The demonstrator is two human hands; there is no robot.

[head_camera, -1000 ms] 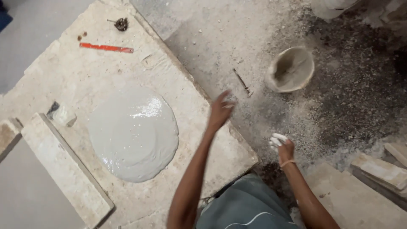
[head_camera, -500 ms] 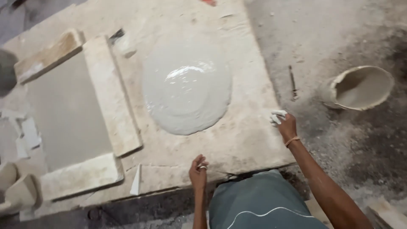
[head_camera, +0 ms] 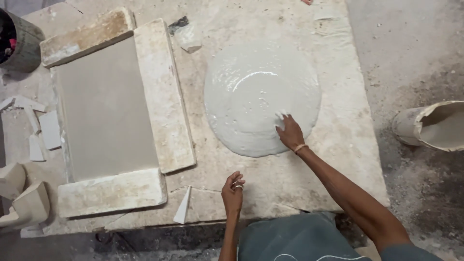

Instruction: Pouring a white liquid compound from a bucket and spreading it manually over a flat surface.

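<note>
- Only one view to go on here, the head camera looking straight down, so I'm reading everything off that.
- I count one big round puddle of wet grey plaster (head_camera: 261,96) sitting on the stone slab (head_camera: 338,159), roughly in its upper right half.
- My right hand (head_camera: 290,133) is down in the puddle's lower edge, fingers (head_camera: 281,116) spread loose and coated white, gripping nothing, just pressing into the wet stuff.
- My left hand (head_camera: 233,191) is curled into a loose fist near the slab's front edge, a ring on one finger. Can't tell if anything's inside it.
- One pale wedge-shaped shard (head_camera: 183,208) lies just beside that left hand.
- One flat grey panel (head_camera: 104,108) on the left, framed by three stone bars (head_camera: 162,94): top, right and bottom.
- Containers: two. A tipped bucket (head_camera: 430,125) on the gritty floor at right, inside smeared with grey mix. A dark tub (head_camera: 17,41) top left, contents too dark to make out.
- One small chunk (head_camera: 188,38) above the puddle, and several broken pale scraps (head_camera: 41,130) off the left side.
</note>
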